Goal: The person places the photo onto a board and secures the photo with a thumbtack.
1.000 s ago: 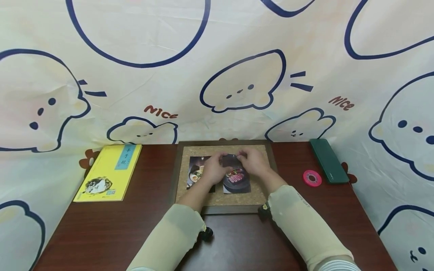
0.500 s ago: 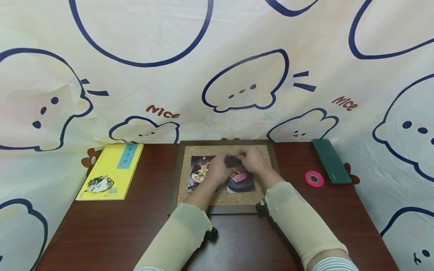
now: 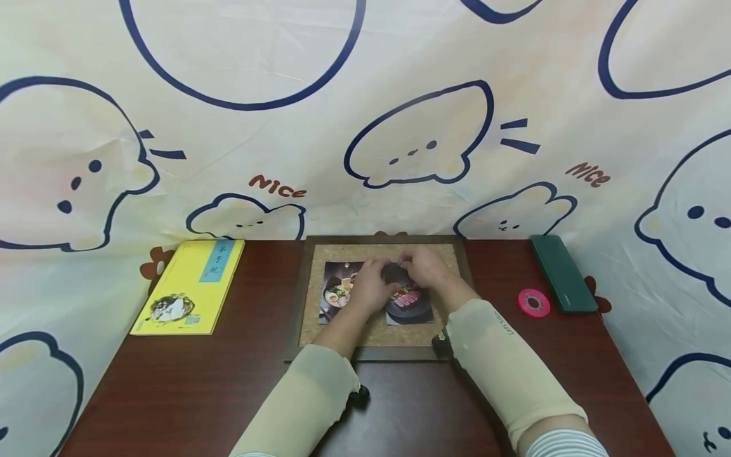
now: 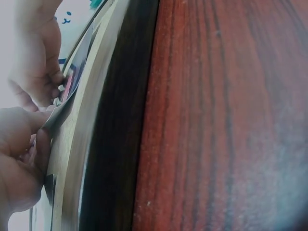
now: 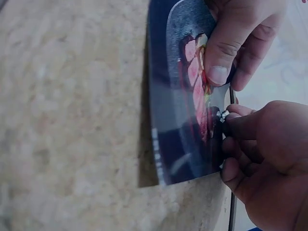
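On a framed corkboard (image 3: 371, 335), a photo of sliced meat on a dark plate (image 3: 412, 306) lies right of a photo of a bowl of food (image 3: 335, 295). My left hand (image 3: 371, 287) pinches the meat photo's upper left part; its thumb (image 5: 218, 74) presses on the print in the right wrist view. At the photo's top edge, my right hand (image 3: 425, 268) pinches a small shiny push pin (image 5: 222, 115) between thumb and finger. The meat photo bows up off the cork along one side. The pin's point is hidden.
A yellow book (image 3: 188, 285) lies at the left of the brown table (image 3: 200, 393). At the right are a pink ring-shaped case (image 3: 533, 303) and a dark green box (image 3: 562, 273). A patterned cloth (image 3: 285, 127) hangs behind the table.
Both hands have shifted slightly right with the meat photo, widening its gap from the bowl photo. The head view has shifted a little too. The grips look unchanged.
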`<act>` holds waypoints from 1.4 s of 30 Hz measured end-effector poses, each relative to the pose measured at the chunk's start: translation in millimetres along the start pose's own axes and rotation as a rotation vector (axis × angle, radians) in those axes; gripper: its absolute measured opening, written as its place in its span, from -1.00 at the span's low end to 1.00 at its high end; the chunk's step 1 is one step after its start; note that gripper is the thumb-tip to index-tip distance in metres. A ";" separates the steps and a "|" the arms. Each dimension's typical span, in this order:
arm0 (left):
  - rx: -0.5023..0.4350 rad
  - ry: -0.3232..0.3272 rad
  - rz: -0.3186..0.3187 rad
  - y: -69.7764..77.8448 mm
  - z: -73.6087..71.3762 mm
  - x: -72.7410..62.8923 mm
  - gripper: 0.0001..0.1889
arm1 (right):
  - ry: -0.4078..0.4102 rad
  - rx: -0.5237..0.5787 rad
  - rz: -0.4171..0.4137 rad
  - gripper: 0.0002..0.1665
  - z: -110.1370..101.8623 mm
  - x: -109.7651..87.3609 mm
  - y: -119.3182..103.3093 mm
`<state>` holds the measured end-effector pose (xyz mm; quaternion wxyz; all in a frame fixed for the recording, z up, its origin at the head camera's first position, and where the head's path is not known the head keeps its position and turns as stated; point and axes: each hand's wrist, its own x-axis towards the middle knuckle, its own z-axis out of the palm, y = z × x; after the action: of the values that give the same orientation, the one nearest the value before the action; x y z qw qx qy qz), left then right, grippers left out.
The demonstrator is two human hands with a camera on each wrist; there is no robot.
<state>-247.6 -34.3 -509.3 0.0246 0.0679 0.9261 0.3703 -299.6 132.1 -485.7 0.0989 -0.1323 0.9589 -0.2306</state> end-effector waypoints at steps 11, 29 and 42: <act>0.001 -0.003 -0.010 2.2 -0.3 -1.4 -0.30 | -0.019 -0.053 0.046 -0.78 -3.4 4.3 -7.7; 0.021 0.009 -0.023 2.2 1.4 -0.9 -0.28 | 0.101 0.061 -0.097 -0.77 3.8 -7.0 16.7; 0.016 -0.012 -0.037 -1.4 3.1 1.0 -0.27 | 0.075 -0.065 -0.122 -0.72 4.9 -11.7 12.7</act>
<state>-248.4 -33.0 -512.5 0.0366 0.0533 0.9300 0.3618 -289.9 144.5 -494.4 0.0446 -0.1848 0.9591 -0.2096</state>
